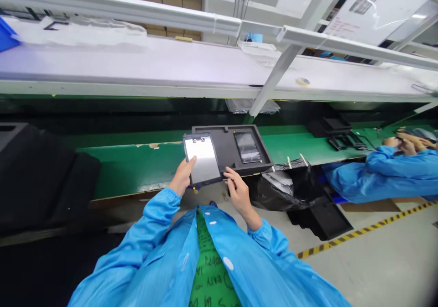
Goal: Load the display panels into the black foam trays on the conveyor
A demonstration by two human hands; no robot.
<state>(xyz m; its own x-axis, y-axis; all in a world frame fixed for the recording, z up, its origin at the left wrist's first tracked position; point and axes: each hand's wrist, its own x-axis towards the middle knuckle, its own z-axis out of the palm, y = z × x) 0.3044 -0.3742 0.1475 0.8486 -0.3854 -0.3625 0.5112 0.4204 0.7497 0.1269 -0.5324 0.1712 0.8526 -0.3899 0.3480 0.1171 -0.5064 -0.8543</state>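
Observation:
A flat tablet-sized screen panel (205,161) with a bright silvery face and dark edges is tilted in front of me. My left hand (184,174) grips its left edge, thumb on the face. At the panel's lower right corner, my right hand (238,193) has its index finger touching or very near the edge; its fingers are partly curled and apart. Behind the panel, a black foam tray (226,143) lies on the green bench. A second dark panel (247,147) rests in the tray's right recess. The tray's left part is hidden by the held panel.
Large black foam blocks (44,174) stand at the left. A black bag (284,188) hangs at the bench's front edge, right of the tray. Farther right, a co-worker's blue sleeve (393,165) and hands reach over the green bench (119,168). A white post (277,76) rises behind the tray.

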